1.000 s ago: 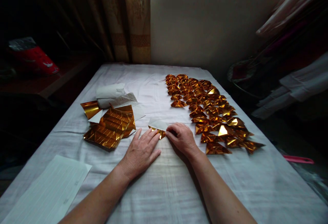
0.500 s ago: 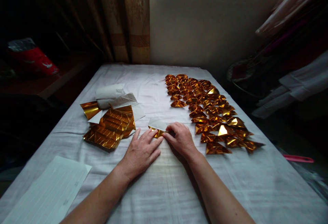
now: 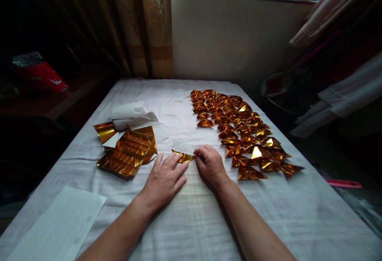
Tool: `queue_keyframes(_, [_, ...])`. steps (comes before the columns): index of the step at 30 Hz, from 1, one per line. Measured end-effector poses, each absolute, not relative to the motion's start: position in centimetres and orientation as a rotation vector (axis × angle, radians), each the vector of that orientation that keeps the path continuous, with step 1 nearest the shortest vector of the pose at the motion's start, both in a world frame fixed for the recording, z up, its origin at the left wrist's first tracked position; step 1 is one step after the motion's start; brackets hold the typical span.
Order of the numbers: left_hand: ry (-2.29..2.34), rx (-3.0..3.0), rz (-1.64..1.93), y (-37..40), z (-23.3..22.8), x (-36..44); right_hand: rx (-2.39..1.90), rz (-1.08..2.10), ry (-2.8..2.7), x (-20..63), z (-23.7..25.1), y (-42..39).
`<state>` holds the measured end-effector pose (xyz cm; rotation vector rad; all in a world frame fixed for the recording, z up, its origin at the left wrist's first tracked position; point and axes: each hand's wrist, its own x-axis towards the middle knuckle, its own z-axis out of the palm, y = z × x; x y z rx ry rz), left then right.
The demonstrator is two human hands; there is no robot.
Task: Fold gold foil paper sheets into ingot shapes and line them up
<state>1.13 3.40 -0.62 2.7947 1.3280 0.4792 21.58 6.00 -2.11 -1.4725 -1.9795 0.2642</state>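
Observation:
A small sheet of gold foil paper [image 3: 185, 148], partly folded so that its pale back shows along the far side, lies on the cloth-covered surface in front of me. My left hand [image 3: 165, 176] rests flat with fingers spread, its fingertips on the near left edge of the paper. At the paper's right end my right hand [image 3: 210, 164] pinches the corner between thumb and forefinger. To the left lies a loose pile of creased gold foil sheets [image 3: 128, 149]. Several rows of folded gold foil pieces [image 3: 235, 125] stand on the right.
Crumpled whitish paper [image 3: 128, 115] lies behind the foil pile. A lined pale sheet [image 3: 59, 221] is at the near left. A curtain [image 3: 155, 26] and a wall [image 3: 227, 38] close off the far side; clothes [image 3: 355, 86] hang at the right.
My right hand's fingertips have slid a little to the right along the paper's edge. My left hand stays pressed on it. The camera view has shifted slightly.

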Motion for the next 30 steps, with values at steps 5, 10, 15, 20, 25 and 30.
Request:
queue_keyframes(5, [1.336,2.732,0.528,3.3,-0.6,1.3,-1.352,0.237,-2.087,21.1,-1.5,5.1])
queue_keyframes(10, [1.274,2.629,0.684,3.6,-0.9,1.0,-1.365,0.273,-2.217,20.7,-0.7,4.5])
queue_keyframes(15, [1.361,2.586,0.744,4.6,-1.3,0.1,-1.432,0.273,-2.22,20.6,-0.5,4.3])
queue_keyframes(20, [1.457,2.609,0.678,5.2,-1.6,-0.7,-1.461,0.254,-2.204,20.3,-0.4,4.3])
queue_keyframes(25, [1.434,2.58,0.687,5.3,-1.4,-0.6,-1.459,0.224,-2.218,20.4,-0.4,4.4])
queue_keyframes(30, [1.455,2.552,0.72,5.3,-1.0,-0.6,-1.353,0.209,-2.26,20.8,-0.6,4.7])
